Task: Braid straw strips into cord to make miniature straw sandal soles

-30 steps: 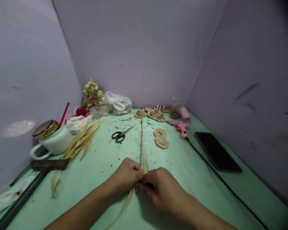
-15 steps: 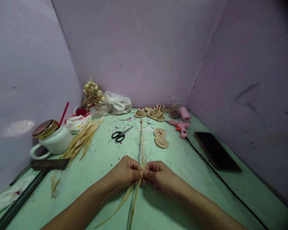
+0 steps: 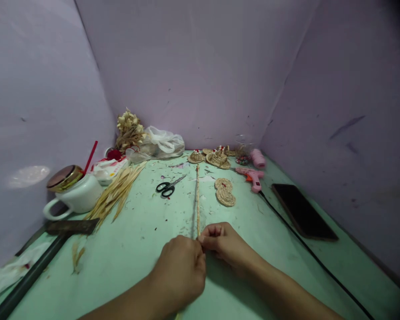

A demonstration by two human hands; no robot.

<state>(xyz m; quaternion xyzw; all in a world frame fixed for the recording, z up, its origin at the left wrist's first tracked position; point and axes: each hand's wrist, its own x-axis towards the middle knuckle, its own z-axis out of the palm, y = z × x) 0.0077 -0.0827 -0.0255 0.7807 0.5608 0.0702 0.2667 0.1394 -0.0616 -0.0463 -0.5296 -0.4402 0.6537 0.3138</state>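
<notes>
A thin braided straw cord (image 3: pixel 198 200) runs straight from the far part of the table toward me. At its near end my right hand (image 3: pixel 222 242) pinches it between thumb and fingers. Closed and turned knuckles up, my left hand (image 3: pixel 183 271) is just below, close beside the right fingertips. It hides most of the loose straw strands; a bit of one shows beneath it at the bottom edge. Past the hands, black-handled scissors (image 3: pixel 168 187) lie left of the cord, and a coiled straw sole shape (image 3: pixel 225 192) lies to its right.
A pink glue gun (image 3: pixel 251 175) with a black cable and a phone (image 3: pixel 303 211) lie right. On the left are a hammer (image 3: pixel 71 227), a white mug (image 3: pixel 82 195) and dry straw strips (image 3: pixel 123 186). Straw ornaments (image 3: pixel 216 158), pink thread (image 3: pixel 257 158) and a plastic bag (image 3: pixel 163 142) are at the back.
My left hand has come down toward me and rolled over, knuckles now up, covering the loose strands seen before. My right hand keeps its pinch at about the same place.
</notes>
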